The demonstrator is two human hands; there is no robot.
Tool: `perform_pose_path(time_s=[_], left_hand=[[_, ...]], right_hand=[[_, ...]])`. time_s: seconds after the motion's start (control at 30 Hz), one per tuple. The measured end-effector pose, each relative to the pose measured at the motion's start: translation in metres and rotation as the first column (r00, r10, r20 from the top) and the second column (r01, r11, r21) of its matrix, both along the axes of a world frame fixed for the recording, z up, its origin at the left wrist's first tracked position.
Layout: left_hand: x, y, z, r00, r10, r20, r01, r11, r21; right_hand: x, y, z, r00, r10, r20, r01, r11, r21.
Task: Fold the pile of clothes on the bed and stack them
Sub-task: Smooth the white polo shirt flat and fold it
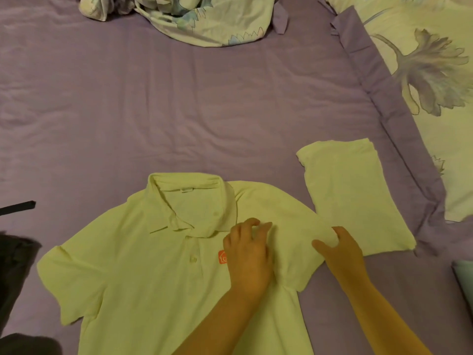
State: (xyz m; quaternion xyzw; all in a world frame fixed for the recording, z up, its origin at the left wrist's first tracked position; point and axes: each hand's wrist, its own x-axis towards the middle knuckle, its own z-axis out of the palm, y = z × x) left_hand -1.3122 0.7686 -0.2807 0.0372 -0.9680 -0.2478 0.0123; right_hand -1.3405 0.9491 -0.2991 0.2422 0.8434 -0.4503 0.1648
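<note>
A pale yellow polo shirt [143, 265] lies front up on the purple bed sheet [179, 98], collar away from me, with an orange logo on its chest. My left hand [248, 254] rests on the chest beside the logo and presses the cloth down, its fingertips slightly bent. Just to the right, my right hand [340, 252] grips the edge of the shirt's right sleeve, thumb spread towards the left hand. A folded pale yellow garment [353, 198] lies flat to the right, touching that sleeve.
Dark clothes [15, 267] lie at the left edge, with a black strap [18, 207] above them. A crumpled floral quilt [194, 19] sits at the top. A floral cover with a purple border [425, 62] fills the right side. Something teal [464, 280] shows at the right edge.
</note>
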Motion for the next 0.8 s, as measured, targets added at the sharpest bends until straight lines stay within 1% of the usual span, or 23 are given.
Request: perform_pose_path(time_s=[0.07,0.1,0.13,0.2,0.27,0.3,0.37,0.4,0.43,0.47,0.5,0.57,0.6,0.63,0.7,0.73,0.8], left_hand=[[-0.003,0.000,-0.003,0.998,-0.054,-0.043,0.052,0.998,-0.042],[-0.007,-0.003,-0.006,0.998,-0.042,-0.047,0.039,0.997,-0.068],[-0.012,-0.008,-0.008,1.000,0.010,-0.022,-0.012,0.997,-0.080],[-0.031,-0.024,-0.009,0.974,0.207,0.095,-0.201,0.977,-0.066],[-0.058,-0.044,-0.011,0.907,0.387,0.165,-0.385,0.922,-0.043],[-0.072,-0.054,-0.012,0.879,0.426,0.216,-0.431,0.902,-0.027],[-0.099,-0.065,-0.016,0.820,0.398,0.412,-0.447,0.894,0.024],[-0.109,-0.067,-0.017,0.789,0.356,0.501,-0.439,0.897,0.054],[-0.116,-0.068,-0.020,0.781,0.338,0.526,-0.451,0.887,0.100],[-0.122,-0.069,-0.023,0.794,0.341,0.503,-0.478,0.861,0.170],[-0.127,-0.069,-0.025,0.814,0.349,0.465,-0.507,0.818,0.273],[-0.135,-0.074,-0.025,0.840,0.368,0.399,-0.531,0.709,0.464],[-0.140,-0.078,-0.027,0.847,0.365,0.387,-0.525,0.691,0.497],[-0.144,-0.083,-0.029,0.852,0.345,0.394,-0.509,0.724,0.465],[-0.149,-0.093,-0.036,0.840,0.305,0.450,-0.446,0.860,0.250],[-0.149,-0.096,-0.039,0.820,0.295,0.490,-0.410,0.900,0.145],[-0.145,-0.094,-0.038,0.802,0.296,0.519,-0.373,0.927,0.047]], right_hand=[[-0.001,0.001,0.004,0.990,-0.125,-0.061,0.116,0.984,-0.133],[-0.002,0.001,0.006,0.983,-0.166,-0.082,0.151,0.975,-0.164],[-0.003,0.002,0.007,0.978,-0.182,-0.102,0.164,0.972,-0.165],[-0.005,0.002,0.008,0.974,-0.183,-0.133,0.164,0.976,-0.140],[-0.006,0.001,0.005,0.973,-0.176,-0.149,0.159,0.980,-0.117],[-0.006,0.000,0.003,0.974,-0.171,-0.151,0.155,0.982,-0.111],[-0.005,-0.002,-0.002,0.976,-0.162,-0.148,0.148,0.983,-0.106],[-0.005,-0.003,-0.005,0.977,-0.158,-0.145,0.144,0.984,-0.104],[-0.004,-0.003,-0.007,0.977,-0.157,-0.143,0.142,0.984,-0.110],[-0.003,-0.004,-0.008,0.977,-0.162,-0.140,0.145,0.981,-0.125],[-0.002,-0.005,-0.009,0.975,-0.177,-0.136,0.157,0.977,-0.147],[-0.001,-0.007,-0.008,0.970,-0.202,-0.139,0.179,0.970,-0.162],[-0.002,-0.007,-0.008,0.967,-0.209,-0.147,0.187,0.970,-0.153],[-0.003,-0.006,-0.009,0.963,-0.218,-0.157,0.196,0.970,-0.140],[-0.004,-0.003,-0.011,0.960,-0.225,-0.164,0.206,0.970,-0.129],[-0.005,-0.002,-0.012,0.962,-0.220,-0.160,0.199,0.971,-0.135],[-0.006,-0.001,-0.013,0.976,-0.182,-0.120,0.162,0.974,-0.158]])
